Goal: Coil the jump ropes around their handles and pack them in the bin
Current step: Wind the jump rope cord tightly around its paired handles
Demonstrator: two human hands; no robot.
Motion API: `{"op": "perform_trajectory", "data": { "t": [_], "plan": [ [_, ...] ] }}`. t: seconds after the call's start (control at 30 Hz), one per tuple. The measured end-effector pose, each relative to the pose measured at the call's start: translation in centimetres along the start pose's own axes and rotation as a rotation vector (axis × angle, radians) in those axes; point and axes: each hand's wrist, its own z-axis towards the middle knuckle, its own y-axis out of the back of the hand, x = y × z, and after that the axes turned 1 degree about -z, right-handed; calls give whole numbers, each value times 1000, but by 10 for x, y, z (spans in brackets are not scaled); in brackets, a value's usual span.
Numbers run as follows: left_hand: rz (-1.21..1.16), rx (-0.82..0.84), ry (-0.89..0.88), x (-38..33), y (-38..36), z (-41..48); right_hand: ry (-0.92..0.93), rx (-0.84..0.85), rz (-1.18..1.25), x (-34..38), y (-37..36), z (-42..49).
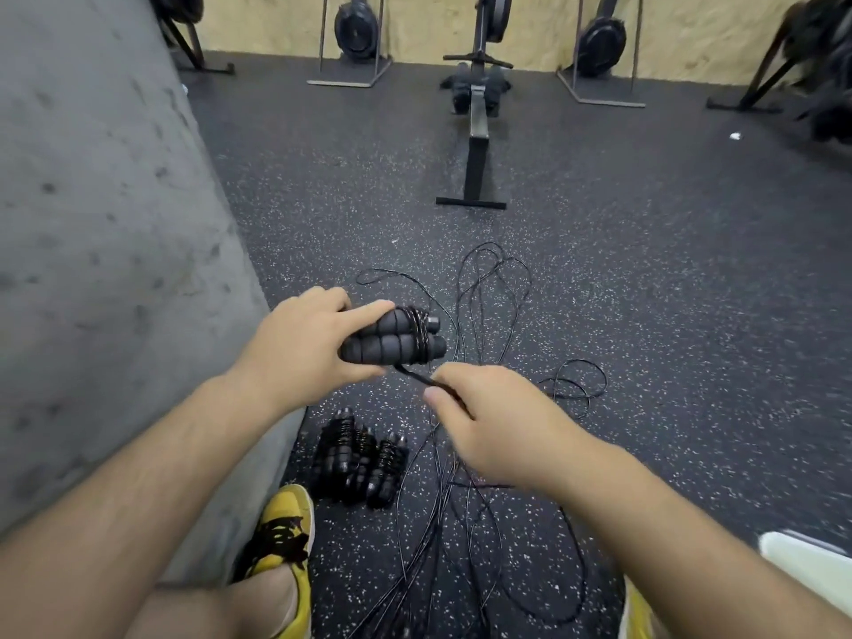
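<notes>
My left hand (pixel 299 348) grips a pair of black foam jump-rope handles (pixel 387 339) held side by side, with several turns of thin black rope wound round their far end. My right hand (pixel 488 422) pinches the rope (pixel 417 376) just below the handles, a short taut stretch between the two hands. Loose black rope (pixel 484 288) lies in tangled loops on the speckled floor ahead and between my feet. Three coiled jump ropes (pixel 359 458) lie side by side on the floor beneath my left hand. No bin shows clearly.
A grey concrete block (pixel 101 223) fills the left side. A rowing machine (pixel 477 122) stands ahead, with other machines along the wooden back wall. My yellow shoe (pixel 281 528) is at bottom centre. A white object (pixel 802 555) peeks in at lower right.
</notes>
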Motion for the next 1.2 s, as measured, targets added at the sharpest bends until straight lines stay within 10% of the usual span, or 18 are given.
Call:
{"op": "perform_trajectory", "data": {
  "t": [0.27, 0.5, 0.6, 0.97, 1.2],
  "plan": [
    [-208, 219, -287, -46, -3, -5, 126, -197, -187, -51, 37, 9],
    [-642, 158, -188, -81, 30, -13, -67, -63, 293, -81, 25, 11],
    [-564, 62, -109, -78, 27, -11, -116, 188, 70, -68, -8, 8],
    [-136, 50, -47, -43, -15, -1, -73, 229, -27, -9, 12, -23],
    [-174, 190, -218, -57, -11, -4, 114, -68, -349, -27, 45, -17]
  ]
}}
